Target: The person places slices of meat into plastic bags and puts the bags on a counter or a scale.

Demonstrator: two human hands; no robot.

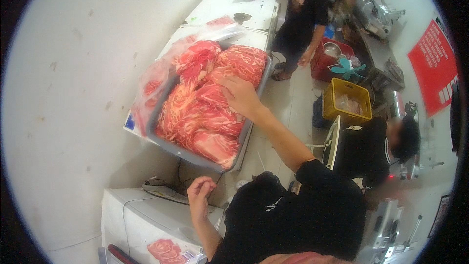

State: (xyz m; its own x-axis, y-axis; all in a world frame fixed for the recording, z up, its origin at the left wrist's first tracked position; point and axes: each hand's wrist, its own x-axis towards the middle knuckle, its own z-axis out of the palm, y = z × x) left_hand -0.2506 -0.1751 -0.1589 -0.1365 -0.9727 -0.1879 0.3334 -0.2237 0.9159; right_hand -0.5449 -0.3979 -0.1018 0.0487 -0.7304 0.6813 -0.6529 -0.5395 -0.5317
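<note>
A large grey tub (pixel 162 139) is heaped with thin-sliced raw red meat (pixel 215 115), marbled with pale fat and laid in several bunches. My right hand (pixel 238 96) reaches across the tub's near side and rests on the slices at its middle, its fingers stretched over them; the fingertips are partly hard to make out. Off the tub's lower edge, my left hand (pixel 199 190) hangs in the air with its fingers curled in loosely, and nothing shows in it. Clear plastic bags (pixel 146 88) holding more meat lie along the tub's wall side.
Under the tub runs a white chest-like surface (pixel 205 7). A white unit (pixel 132 220) below carries a pack of sliced meat (pixel 167 251). One person (pixel 303 19) stands at the far end, another (pixel 364 149) at the right. Red (pixel 320 66) and yellow crates (pixel 337 100) sit on the floor.
</note>
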